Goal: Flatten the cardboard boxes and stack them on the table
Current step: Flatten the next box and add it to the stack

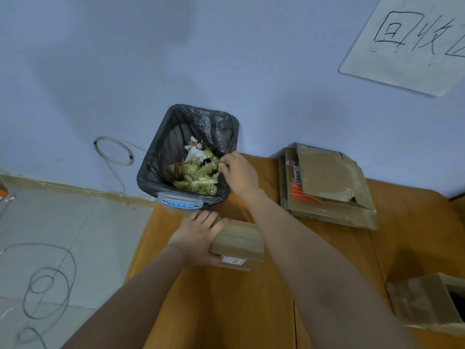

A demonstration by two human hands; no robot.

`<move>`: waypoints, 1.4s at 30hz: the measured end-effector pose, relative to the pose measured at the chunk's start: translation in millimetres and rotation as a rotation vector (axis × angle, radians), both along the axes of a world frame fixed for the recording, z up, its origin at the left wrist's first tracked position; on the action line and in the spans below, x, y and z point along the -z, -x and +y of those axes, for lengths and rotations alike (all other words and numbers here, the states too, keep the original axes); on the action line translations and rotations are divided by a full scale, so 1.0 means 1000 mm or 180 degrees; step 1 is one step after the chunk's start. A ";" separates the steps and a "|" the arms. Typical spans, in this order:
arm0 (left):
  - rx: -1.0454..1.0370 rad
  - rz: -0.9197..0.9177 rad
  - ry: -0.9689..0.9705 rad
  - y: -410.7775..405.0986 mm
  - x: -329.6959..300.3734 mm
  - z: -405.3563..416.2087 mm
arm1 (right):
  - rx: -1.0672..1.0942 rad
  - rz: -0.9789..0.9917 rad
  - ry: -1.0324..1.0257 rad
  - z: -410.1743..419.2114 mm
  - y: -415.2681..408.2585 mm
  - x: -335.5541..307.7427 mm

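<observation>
Handwritten "回收" on the white sheet (402, 46) — the box labels stay unreadable.

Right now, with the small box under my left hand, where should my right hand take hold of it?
Probably the free right end of the small box. The left hand already wraps its left end, and the box lies flat on the table with its long sides clear. Bring the right hand back from over the bin and come in from the right, thumb on top.

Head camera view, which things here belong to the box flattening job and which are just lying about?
Job: small box held by left hand; flattened stack; open box; table.
Lying about: lined bin beneath right hand; wire coil; handwritten sign.
</observation>
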State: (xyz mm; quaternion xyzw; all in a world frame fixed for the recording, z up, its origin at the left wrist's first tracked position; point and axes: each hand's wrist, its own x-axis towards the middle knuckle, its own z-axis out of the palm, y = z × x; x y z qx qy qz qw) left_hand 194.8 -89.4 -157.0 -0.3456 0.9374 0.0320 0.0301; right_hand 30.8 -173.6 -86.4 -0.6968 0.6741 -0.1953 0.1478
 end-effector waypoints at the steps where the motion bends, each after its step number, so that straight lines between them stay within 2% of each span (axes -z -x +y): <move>1: 0.0000 -0.0016 0.0009 0.000 0.000 -0.001 | -0.0037 0.0113 0.0076 0.007 0.002 0.001; 5: 0.0002 -0.0062 -0.0047 0.002 -0.002 -0.002 | -0.0115 0.0401 0.0282 0.049 0.009 0.002; 14: -0.0170 -0.0075 -0.0110 -0.005 -0.012 0.031 | -0.0499 0.1103 -0.0274 0.156 0.015 0.006; 18: -0.0327 0.0264 -0.0258 -0.008 -0.019 0.070 | -0.0504 0.1074 -0.0321 0.203 0.009 0.009; 26: -0.0230 0.0633 -0.0396 -0.020 -0.029 0.161 | -0.0242 0.1102 -0.0181 0.314 -0.017 0.026; 29: -0.0183 0.0579 -0.0357 -0.024 -0.023 0.193 | -0.0225 0.1088 -0.0223 0.347 -0.022 0.033; 34: 0.0014 0.0156 -0.0233 -0.027 -0.025 0.234 | -0.0283 0.1113 -0.0171 0.396 -0.025 0.036; 39: 0.0208 0.0458 0.0260 -0.022 -0.034 0.269 | -0.0247 0.1256 0.0196 0.426 -0.022 0.032; 42: 0.0191 0.0510 0.0253 -0.015 -0.033 0.291 | -0.0290 0.1187 0.0158 0.443 -0.019 0.031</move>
